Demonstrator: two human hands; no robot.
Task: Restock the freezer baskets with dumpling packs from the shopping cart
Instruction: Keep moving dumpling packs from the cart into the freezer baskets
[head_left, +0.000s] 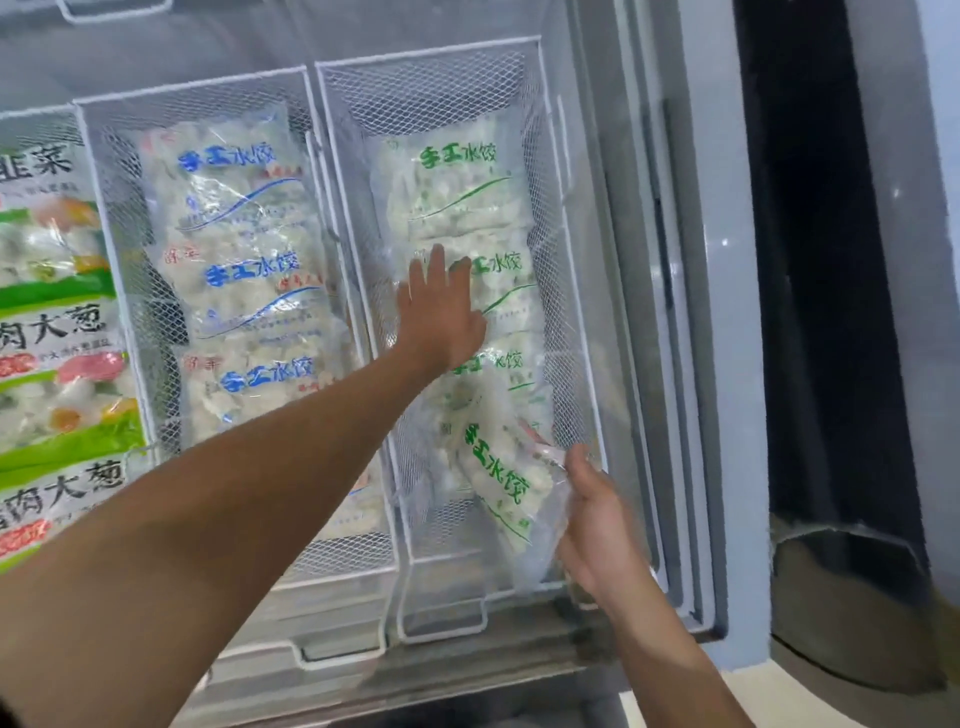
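Observation:
A white mesh freezer basket (571, 332) on the right holds several clear dumpling packs with green lettering. My left hand (441, 306) lies flat with straight fingers on the second green pack (509, 291), pressing it down. My right hand (597, 525) holds the near edge of a tilted green-lettered dumpling pack (493, 483) at the basket's front end, thumb on top. The farthest green pack (452, 187) lies flat at the back of the basket.
A second mesh basket (104, 218) to the left holds three clear packs with blue lettering (244, 270). Further left lie colourful green-banded packs (57, 312). The freezer's grey rim (691, 364) runs along the right, with a dark gap beyond it.

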